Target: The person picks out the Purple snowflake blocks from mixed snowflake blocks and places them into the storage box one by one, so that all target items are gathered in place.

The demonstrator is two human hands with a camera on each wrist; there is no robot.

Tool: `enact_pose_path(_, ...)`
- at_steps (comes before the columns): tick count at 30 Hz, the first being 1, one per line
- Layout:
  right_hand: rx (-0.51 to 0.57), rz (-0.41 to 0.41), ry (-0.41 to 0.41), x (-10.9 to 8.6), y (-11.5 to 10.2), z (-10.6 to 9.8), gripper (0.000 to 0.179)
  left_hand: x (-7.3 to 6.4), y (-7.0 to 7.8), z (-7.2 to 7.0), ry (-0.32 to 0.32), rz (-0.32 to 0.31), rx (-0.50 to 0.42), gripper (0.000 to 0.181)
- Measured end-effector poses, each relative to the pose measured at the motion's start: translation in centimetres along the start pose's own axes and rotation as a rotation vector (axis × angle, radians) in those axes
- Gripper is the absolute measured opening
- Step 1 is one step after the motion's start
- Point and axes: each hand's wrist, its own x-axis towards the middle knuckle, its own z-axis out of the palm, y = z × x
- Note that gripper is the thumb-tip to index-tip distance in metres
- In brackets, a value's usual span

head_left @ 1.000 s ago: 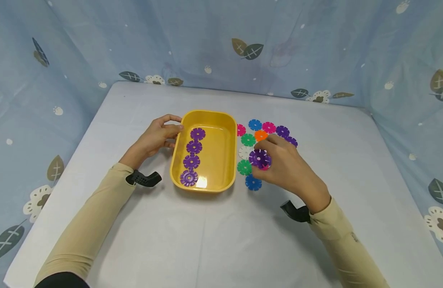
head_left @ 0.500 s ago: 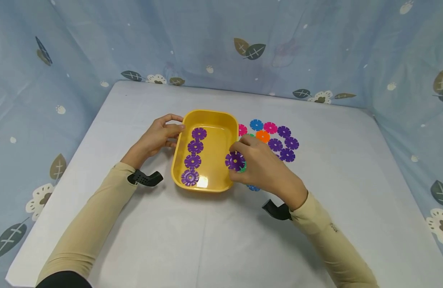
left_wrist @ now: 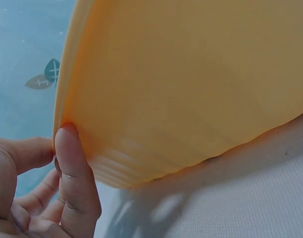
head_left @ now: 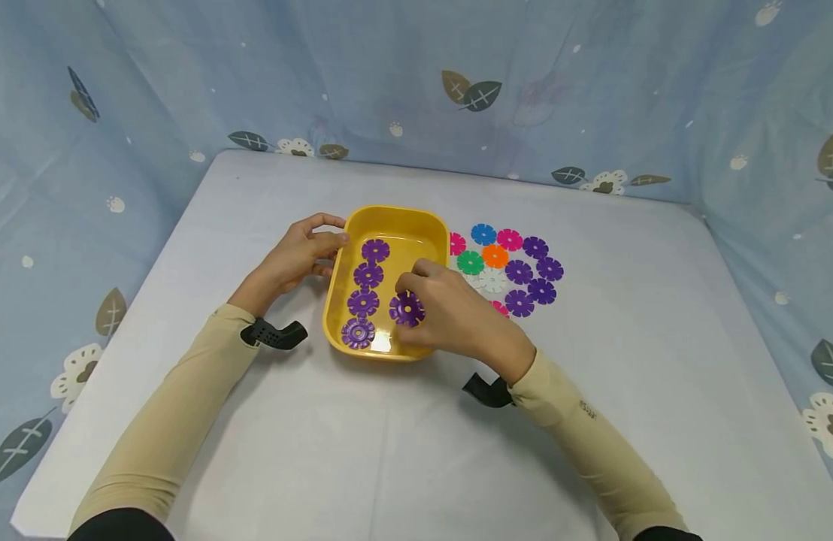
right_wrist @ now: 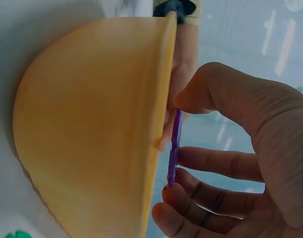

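My left hand (head_left: 298, 254) pinches the left rim of a yellow tray (head_left: 435, 229); the left wrist view shows thumb and finger at the tray's edge (left_wrist: 67, 64). Inside the tray, purple snowflake discs (head_left: 363, 303) lie in a column along the left side. Over the tray's right part, my right hand (head_left: 457, 312) holds another purple snowflake disc (head_left: 406, 309). From the right wrist, this disc (right_wrist: 175, 146) appears edge-on, gripped between thumb and fingers, above the rim. The hand covers part of the tray's right wall in the head view.
Right of the tray, loose snowflake discs lie on the white table (head_left: 389, 451): several purple ones (head_left: 541, 291), an orange one (head_left: 495, 256), a green one (head_left: 471, 263), a blue one (head_left: 483, 234), plus pink and white ones. A patterned blue curtain (head_left: 362, 68) stands behind.
My right hand has carried the purple disc leftward from above the loose discs to over the tray. The left hand stays on the rim.
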Motion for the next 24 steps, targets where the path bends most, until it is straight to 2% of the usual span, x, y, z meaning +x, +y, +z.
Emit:
enact_pose_path(9,-0.035,0.002,-0.084,1.2,-0.7,1.3,0.045,0.0,-0.1,-0.1,-0.010,-0.004,-0.028,0.040)
enact_pose_path(17,-0.098,0.034,-0.206,2.2,-0.9,2.4,0.050,-0.1,-0.2,-0.3,-0.021,-0.004,-0.037,0.041)
enact_pose_path(24,-0.115,0.033,-0.250,2.8,-0.9,3.1,0.053,0.0,-0.2,-0.4,-0.022,0.007,-0.032,0.041)
